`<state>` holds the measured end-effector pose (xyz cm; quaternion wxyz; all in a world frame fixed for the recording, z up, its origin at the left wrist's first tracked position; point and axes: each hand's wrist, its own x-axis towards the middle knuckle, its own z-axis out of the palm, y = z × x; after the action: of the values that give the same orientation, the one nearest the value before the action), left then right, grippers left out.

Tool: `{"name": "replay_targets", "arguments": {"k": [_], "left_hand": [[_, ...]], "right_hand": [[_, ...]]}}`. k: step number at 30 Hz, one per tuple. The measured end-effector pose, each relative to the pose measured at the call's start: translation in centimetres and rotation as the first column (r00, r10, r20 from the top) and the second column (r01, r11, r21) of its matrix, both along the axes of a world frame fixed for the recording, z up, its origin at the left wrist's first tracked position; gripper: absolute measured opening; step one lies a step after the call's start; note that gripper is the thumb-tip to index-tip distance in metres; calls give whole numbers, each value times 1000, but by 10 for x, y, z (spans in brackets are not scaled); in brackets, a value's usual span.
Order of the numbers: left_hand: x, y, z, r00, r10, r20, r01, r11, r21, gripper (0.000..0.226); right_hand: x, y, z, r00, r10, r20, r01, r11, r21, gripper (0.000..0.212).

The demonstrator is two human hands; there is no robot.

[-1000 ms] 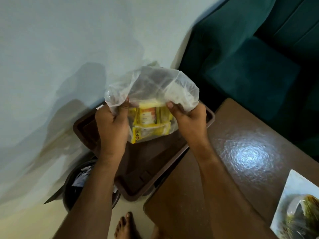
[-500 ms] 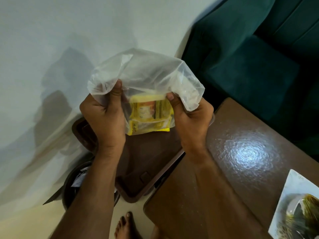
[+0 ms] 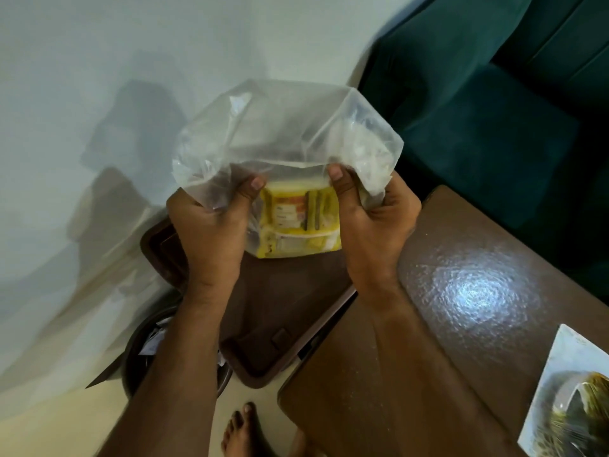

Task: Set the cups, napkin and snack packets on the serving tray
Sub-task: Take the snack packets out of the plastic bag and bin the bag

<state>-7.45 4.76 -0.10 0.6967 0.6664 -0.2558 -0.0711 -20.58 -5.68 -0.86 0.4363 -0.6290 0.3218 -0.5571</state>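
I hold a clear plastic bag (image 3: 283,127) in the air with both hands. My left hand (image 3: 211,232) grips its left side and my right hand (image 3: 372,222) grips its right side, thumbs at the bag's mouth. Yellow snack packets (image 3: 300,222) lie inside the bag, between my hands. Below the bag sits a dark brown serving tray (image 3: 273,311), partly hidden by my arms; the part I can see is bare. No cups or napkin are in sight.
A brown table (image 3: 445,308) fills the lower right, with a white plate under plastic wrap (image 3: 570,400) at its right edge. A dark bin (image 3: 148,351) stands on the floor under my left arm. A green sofa (image 3: 494,110) is at the upper right, a pale wall on the left.
Both hands have raised the bag and pulled its mouth wider; the packets inside rose with it. The tray has not moved.
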Motion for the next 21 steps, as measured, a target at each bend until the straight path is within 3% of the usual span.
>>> {"name": "replay_targets", "arguments": {"k": [3,5,11,13,14,17,21], "left_hand": [[-3,-6,7,996,87,-11,-87,994,-60,32],[-2,-9,6,998,61,-5,-61,997,-56,12],[5,-10,4,999,45,-31,-46,999,-29,23],[6,-12,5,998,48,-49,-50,998,-47,16],[7,-13,5,999,30,-43,-32,998,-50,5],[11,-15,1,999,28,-39,-29,999,-19,23],[6,-19,-8,984,30,-174,-19,997,68,12]], "right_hand": [[4,1,3,999,-46,-2,46,999,-13,24],[4,1,4,998,-57,-4,57,998,21,28],[4,0,11,995,-88,-35,90,994,61,26],[4,-1,11,996,-80,-28,82,995,61,25],[5,-1,11,997,-67,-36,69,996,52,24],[6,-2,11,999,-24,-34,28,991,130,20],[0,-6,1,988,151,-28,-138,951,276,24]]}}
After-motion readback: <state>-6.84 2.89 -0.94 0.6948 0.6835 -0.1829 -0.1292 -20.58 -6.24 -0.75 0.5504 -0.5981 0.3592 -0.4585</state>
